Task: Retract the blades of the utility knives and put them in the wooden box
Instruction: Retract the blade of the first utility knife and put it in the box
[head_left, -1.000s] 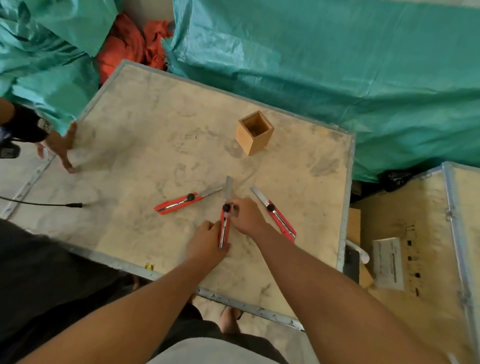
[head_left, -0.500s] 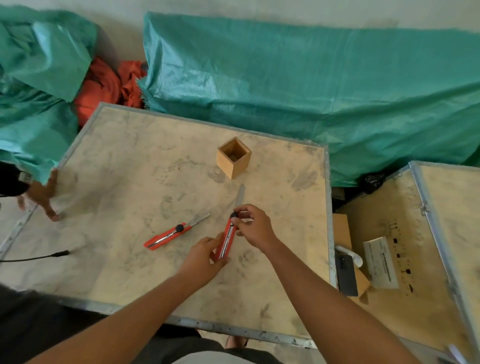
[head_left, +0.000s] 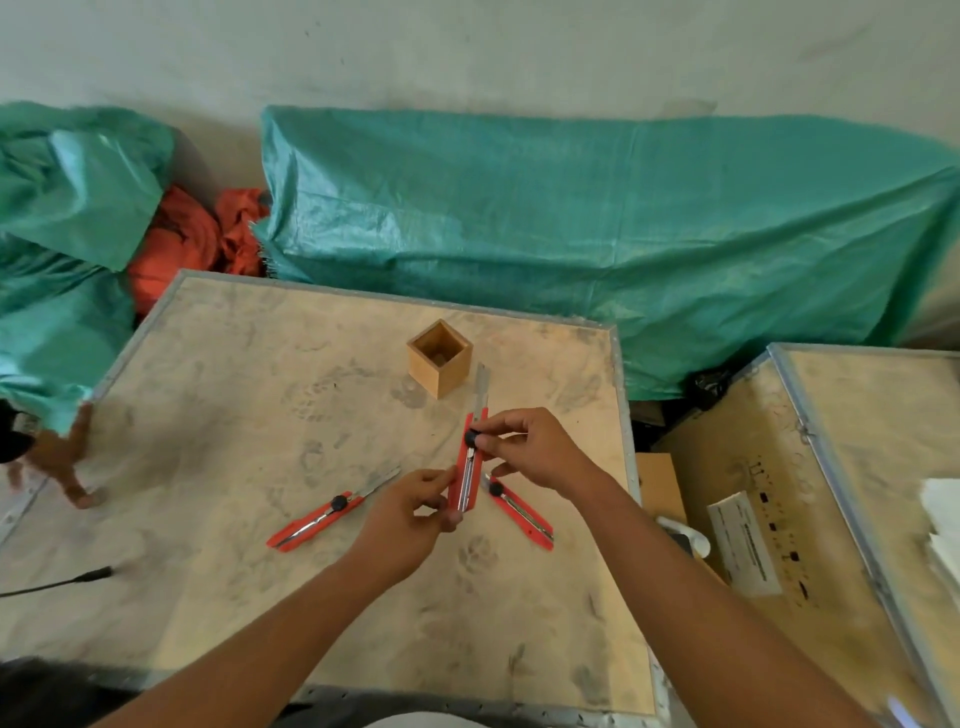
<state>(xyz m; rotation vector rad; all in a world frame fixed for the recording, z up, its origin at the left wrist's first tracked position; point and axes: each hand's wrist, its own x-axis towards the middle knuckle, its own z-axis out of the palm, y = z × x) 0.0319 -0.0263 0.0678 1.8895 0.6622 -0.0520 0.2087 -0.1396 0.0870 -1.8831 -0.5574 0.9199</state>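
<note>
I hold a red utility knife (head_left: 470, 470) upright over the table, its long blade (head_left: 481, 387) extended toward the wooden box (head_left: 440, 358). My left hand (head_left: 410, 512) grips the knife's lower end. My right hand (head_left: 535, 452) pinches the black slider knob near the top. A second red knife (head_left: 324, 519) lies on the table to the left, blade out. A third red knife (head_left: 522, 514) lies to the right, partly hidden under my right hand. The small open wooden box stands beyond the knives.
The worn table (head_left: 234, 415) has a metal rim. Another person's hand (head_left: 62, 457) rests on its left edge. A black cable (head_left: 57, 582) lies at the left. Green tarps (head_left: 597, 234) cover things behind. A crate with papers (head_left: 743, 545) stands to the right.
The knife has been lifted off the table and held more upright in both hands. The camera tilted up, so the third knife shows again beneath my right hand.
</note>
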